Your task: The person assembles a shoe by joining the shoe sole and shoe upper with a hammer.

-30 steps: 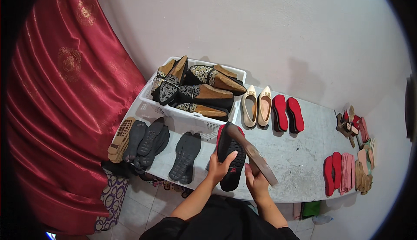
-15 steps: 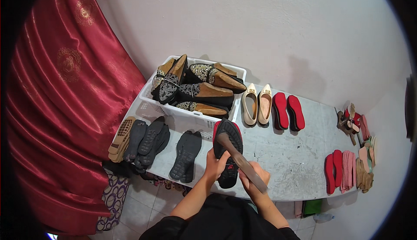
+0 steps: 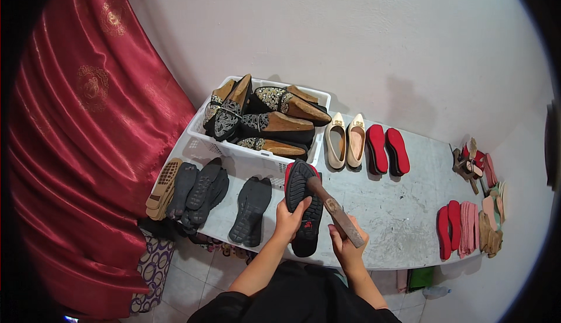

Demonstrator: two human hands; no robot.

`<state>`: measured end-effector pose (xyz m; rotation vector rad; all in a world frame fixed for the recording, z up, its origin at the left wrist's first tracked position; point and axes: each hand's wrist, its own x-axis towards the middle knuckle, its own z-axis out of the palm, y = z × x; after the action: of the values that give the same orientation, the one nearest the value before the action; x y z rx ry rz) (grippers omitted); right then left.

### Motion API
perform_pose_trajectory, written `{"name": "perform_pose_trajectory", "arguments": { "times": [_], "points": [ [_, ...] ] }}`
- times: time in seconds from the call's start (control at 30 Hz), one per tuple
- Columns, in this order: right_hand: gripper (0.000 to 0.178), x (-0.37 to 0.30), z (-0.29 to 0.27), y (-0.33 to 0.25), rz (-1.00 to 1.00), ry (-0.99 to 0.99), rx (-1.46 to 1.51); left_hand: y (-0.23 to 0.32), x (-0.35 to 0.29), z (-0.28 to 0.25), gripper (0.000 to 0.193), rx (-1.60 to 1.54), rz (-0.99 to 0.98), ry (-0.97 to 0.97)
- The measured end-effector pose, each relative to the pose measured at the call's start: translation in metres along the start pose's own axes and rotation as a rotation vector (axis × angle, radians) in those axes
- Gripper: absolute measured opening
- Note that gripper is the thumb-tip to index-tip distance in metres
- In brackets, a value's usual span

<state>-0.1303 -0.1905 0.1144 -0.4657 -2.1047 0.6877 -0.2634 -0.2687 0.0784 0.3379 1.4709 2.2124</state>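
Observation:
My left hand point(image 3: 287, 220) is closed round a black shoe sole point(image 3: 305, 183) with a red edge, held over the table's front edge with its ridged tread up. In my right hand point(image 3: 349, 246) is a worn brown hammer point(image 3: 334, 209). Its far end lies over the right side of the sole; whether the two touch I cannot tell. The fingers of my right hand are partly hidden behind the hammer. Left of my hands, a pair of dark grey soles point(image 3: 250, 212) lies on the table.
A white plastic crate point(image 3: 269, 160) holds several patterned black shoes on wooden lasts. Cream shoes point(image 3: 336, 142) and red insoles point(image 3: 377, 148) stand beside it. More soles point(image 3: 204, 191) are stacked at left. Pink pieces point(image 3: 468, 229) lie at right. A red curtain point(image 3: 87, 165) hangs left.
The hammer has shifted right and its far end has moved off the middle of the sole. My right hand has moved slightly right, and the sole has turned a little.

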Motion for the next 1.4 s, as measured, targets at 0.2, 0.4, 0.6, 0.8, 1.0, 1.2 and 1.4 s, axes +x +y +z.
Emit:
{"name": "perform_pose_trajectory", "arguments": {
  "times": [0.2, 0.4, 0.6, 0.8, 1.0, 1.2, 1.4],
  "points": [
    [0.023, -0.006, 0.000, 0.000, -0.138, -0.009, -0.018, -0.001, -0.001, 0.001, 0.021, 0.120, 0.022, -0.018],
    [0.020, -0.010, 0.004, -0.002, -0.117, -0.047, -0.001, 0.008, 0.001, 0.008, 0.016, 0.100, 0.057, 0.004],
    [0.025, -0.009, 0.004, -0.008, -0.048, -0.026, 0.044, 0.000, -0.001, -0.003, 0.026, 0.109, 0.125, -0.022],
    [0.026, -0.012, 0.006, -0.003, 0.073, -0.015, 0.041, 0.012, 0.000, 0.001, 0.023, 0.102, 0.022, 0.055],
    [0.027, -0.007, 0.000, -0.003, 0.119, -0.017, -0.005, 0.016, 0.003, 0.003, 0.022, -0.018, -0.007, 0.023],
    [0.025, -0.002, -0.006, -0.005, -0.050, -0.055, -0.101, 0.017, 0.004, 0.010, 0.021, 0.213, 0.000, 0.060],
    [0.022, 0.002, -0.005, -0.016, -0.098, -0.102, -0.051, 0.026, 0.002, 0.013, 0.021, 0.175, 0.015, 0.005]
  ]
}}
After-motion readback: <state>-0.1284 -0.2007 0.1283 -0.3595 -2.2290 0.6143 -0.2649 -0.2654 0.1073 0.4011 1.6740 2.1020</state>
